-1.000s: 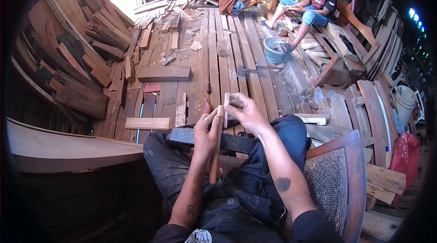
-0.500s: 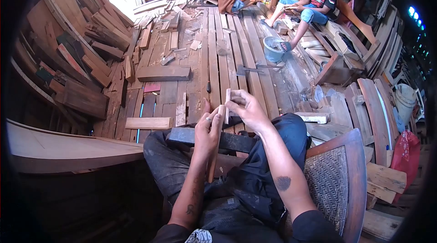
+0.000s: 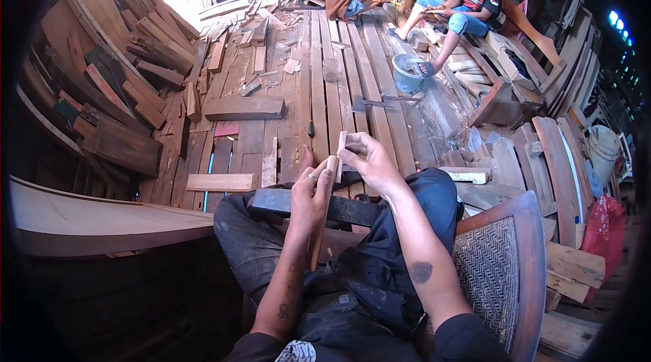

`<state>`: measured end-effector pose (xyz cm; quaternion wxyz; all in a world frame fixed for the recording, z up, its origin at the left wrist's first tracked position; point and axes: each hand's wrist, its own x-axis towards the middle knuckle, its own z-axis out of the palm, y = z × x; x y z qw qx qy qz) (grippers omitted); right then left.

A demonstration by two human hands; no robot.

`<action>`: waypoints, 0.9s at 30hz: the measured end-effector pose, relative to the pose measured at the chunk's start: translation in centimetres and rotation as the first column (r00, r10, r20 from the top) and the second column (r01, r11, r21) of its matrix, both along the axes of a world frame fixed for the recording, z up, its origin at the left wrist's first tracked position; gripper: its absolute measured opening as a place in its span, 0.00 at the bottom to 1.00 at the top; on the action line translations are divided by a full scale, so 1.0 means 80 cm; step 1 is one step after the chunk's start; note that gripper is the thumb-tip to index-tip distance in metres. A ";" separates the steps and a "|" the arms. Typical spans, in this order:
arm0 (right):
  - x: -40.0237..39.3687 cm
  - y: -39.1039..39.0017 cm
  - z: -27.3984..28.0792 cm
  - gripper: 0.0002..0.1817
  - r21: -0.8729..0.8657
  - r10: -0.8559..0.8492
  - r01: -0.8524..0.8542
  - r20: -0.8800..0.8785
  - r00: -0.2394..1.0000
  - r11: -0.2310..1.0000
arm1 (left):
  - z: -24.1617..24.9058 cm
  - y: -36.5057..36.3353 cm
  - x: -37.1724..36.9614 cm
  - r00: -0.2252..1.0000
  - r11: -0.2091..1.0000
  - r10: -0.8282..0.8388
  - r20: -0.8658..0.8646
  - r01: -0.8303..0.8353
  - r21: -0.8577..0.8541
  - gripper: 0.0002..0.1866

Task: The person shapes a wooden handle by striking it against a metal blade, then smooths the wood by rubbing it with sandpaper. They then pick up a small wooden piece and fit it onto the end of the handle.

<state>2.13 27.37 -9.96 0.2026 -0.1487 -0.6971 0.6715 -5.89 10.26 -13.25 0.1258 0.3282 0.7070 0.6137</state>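
Observation:
My left hand point(image 3: 310, 192) is wrapped round a long wooden stick point(image 3: 317, 250), whose lower end reaches down between my legs. The stick's top shows just above my fingers. Pinched between the thumb and fingers of my right hand point(image 3: 368, 162) is a thin, flat wooden strip point(image 3: 341, 147), held upright close beside the top of the stick. Below both hands, a dark block point(image 3: 274, 202) lies across in front of my lap. A slim tool with a dark handle point(image 3: 311, 129) lies on the floor just beyond my left hand.
Planks and offcuts are stacked along the left wall point(image 3: 129, 148) and heaped at right point(image 3: 502, 158). A thick beam point(image 3: 244, 109) and a hatchet-like tool point(image 3: 369, 103) lie ahead. Two people sit at the back near a bucket point(image 3: 407, 73). A woven chair point(image 3: 485, 274) stands at my right.
My right hand and the thin strip have shifted very slightly to the right. My left hand still grips the stick in nearly the same place.

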 end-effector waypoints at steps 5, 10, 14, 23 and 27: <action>0.010 -0.013 -0.003 0.23 -0.086 0.095 -0.090 0.059 0.994 0.992 | -0.001 -0.001 -0.002 1.000 0.999 0.012 0.007 -0.012 0.051 0.16; -0.001 -0.006 -0.006 0.24 -0.074 0.048 -0.046 0.035 0.998 0.996 | 0.002 -0.003 -0.003 1.000 1.000 0.004 0.024 -0.004 0.003 0.16; 0.007 -0.014 0.000 0.22 -0.148 0.069 -0.064 0.029 0.997 0.987 | -0.011 -0.001 -0.005 1.000 0.999 0.014 -0.002 -0.014 0.035 0.16; 0.005 -0.013 -0.002 0.22 -0.226 0.063 -0.054 0.036 0.997 0.973 | 0.003 -0.002 -0.002 0.997 0.999 -0.013 0.076 0.010 0.036 0.17; 0.008 -0.024 -0.002 0.20 0.012 0.072 -0.072 0.049 0.996 0.997 | 0.010 -0.005 -0.004 0.999 0.999 0.003 0.036 -0.001 -0.035 0.17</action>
